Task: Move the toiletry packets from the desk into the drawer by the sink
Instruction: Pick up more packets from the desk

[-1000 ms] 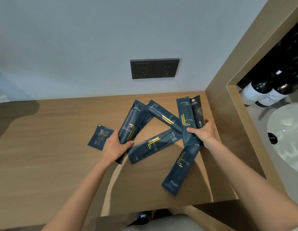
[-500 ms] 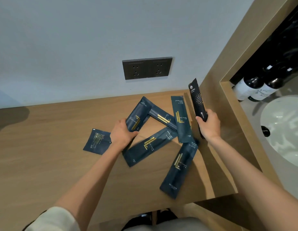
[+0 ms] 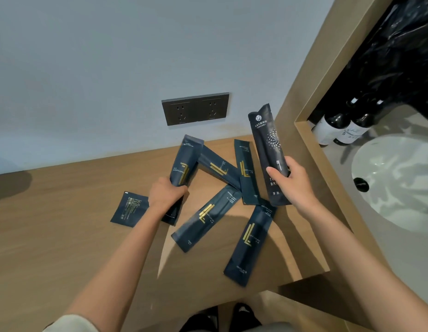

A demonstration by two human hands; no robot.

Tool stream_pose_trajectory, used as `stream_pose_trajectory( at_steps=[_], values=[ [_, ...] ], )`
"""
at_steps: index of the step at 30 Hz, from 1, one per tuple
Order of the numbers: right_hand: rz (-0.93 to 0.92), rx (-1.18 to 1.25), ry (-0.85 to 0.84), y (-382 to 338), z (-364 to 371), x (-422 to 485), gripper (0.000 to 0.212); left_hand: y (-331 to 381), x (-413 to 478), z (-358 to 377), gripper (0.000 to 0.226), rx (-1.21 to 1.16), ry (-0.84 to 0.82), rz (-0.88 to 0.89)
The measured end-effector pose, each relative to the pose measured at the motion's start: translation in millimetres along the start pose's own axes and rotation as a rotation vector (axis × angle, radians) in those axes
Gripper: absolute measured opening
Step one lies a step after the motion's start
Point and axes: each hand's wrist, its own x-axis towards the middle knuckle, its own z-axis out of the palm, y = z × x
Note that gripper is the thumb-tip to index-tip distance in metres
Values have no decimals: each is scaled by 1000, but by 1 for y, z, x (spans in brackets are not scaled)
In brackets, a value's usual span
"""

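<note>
At 6 o'clock, closest in, the nearest packet (image 3: 250, 243) lies flat by the front edge of the pale wood-grain desk (image 3: 52, 236). It is a long, narrow sachet of matte navy foil with a gold L-shaped mark and the words LIGHT LUXURY. Just beyond it the middle packet (image 3: 205, 218), of the same shape, lies slanted and reads MODERN LIGHT LUXURY. At 8 o'clock a small square sachet (image 3: 129, 209) lies flat, its fine print too small to read.

The left hand (image 3: 166, 196) has its fingers curled tight round the lower half of the gripped packet (image 3: 184, 164). This packet's far end now tips up off the desk, where a second ago it lay flat.

At 4 o'clock the right hand (image 3: 292, 183) clamps the black toothbrush packet (image 3: 268, 149), thumb across the front and fingers wrapped behind. The packet shows a white burst of dots, a round logo, Chinese characters and part of TOOTHBRUSH. It stands higher and straighter than half a second ago.

Between the hands the slanted packet (image 3: 219, 170) and the far packet (image 3: 246, 173) lie on the desk.

At 12 o'clock a dark double socket plate (image 3: 195, 109) sits on the grey wall. At 3 o'clock, past a wooden frame (image 3: 311, 149), lie a glossy white sink (image 3: 399, 178) and dark bottles (image 3: 328, 130) with white labels.
</note>
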Motion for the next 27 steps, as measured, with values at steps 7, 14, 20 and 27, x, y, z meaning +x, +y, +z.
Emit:
stream_pose_trajectory(
  at_steps=[7, 14, 20, 27],
  values=[
    [-9, 85, -22, -10, -20, -30, 16, 13, -54, -40, 33, 66, 295, 103],
    [-103, 101, -34, -16, -53, -70, 13, 49, -109, -66, 34, 80, 599, 289],
    [-129, 187, 17, -12, -107, -113, 11, 119, -182, -43, 43, -316, 391, 449],
    [-120, 323, 166, 17, -201, -179, 24, 191, -290, 45, 26, -786, -246, 441]
  ],
)
